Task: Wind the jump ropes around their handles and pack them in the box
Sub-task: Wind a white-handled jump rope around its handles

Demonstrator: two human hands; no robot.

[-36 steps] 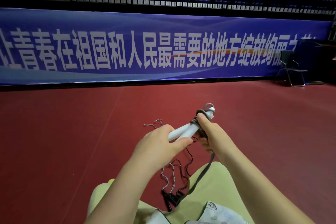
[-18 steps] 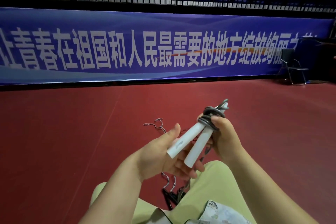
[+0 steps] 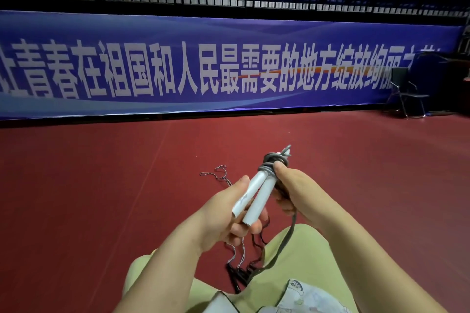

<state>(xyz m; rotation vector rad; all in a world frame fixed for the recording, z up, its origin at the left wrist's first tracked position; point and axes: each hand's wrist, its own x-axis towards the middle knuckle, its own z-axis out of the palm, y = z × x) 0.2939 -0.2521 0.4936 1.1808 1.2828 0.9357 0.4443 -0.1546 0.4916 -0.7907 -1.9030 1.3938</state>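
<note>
the two white handles (image 3: 256, 197) sit side by side in front of the person, tilted up and away, with a few turns of grey rope (image 3: 273, 161) coiled round their far ends. compared with half a second ago the bundle is much the same but the loose tail now drops off the right side and down over the knee, and the left hand (image 3: 223, 213) has slid lower on the handles. left grip: fingers curled under the near ends, thumb along the side, holding them. right hand (image 3: 295, 193) grip: thumb and fingers pinching the wound coil so it doesn't spring loose. judged early in the winding, most of the rope still unwound.

more ropes (image 3: 244, 259) with black handles lie tangled on the red floor (image 3: 101, 198) between the knees (thin, kinked, likely to snag the tail). no box in view. plenty of open floor ahead and to both sides; a blue banner (image 3: 229, 66) and a folding chair (image 3: 407, 94) stand well apart.
</note>
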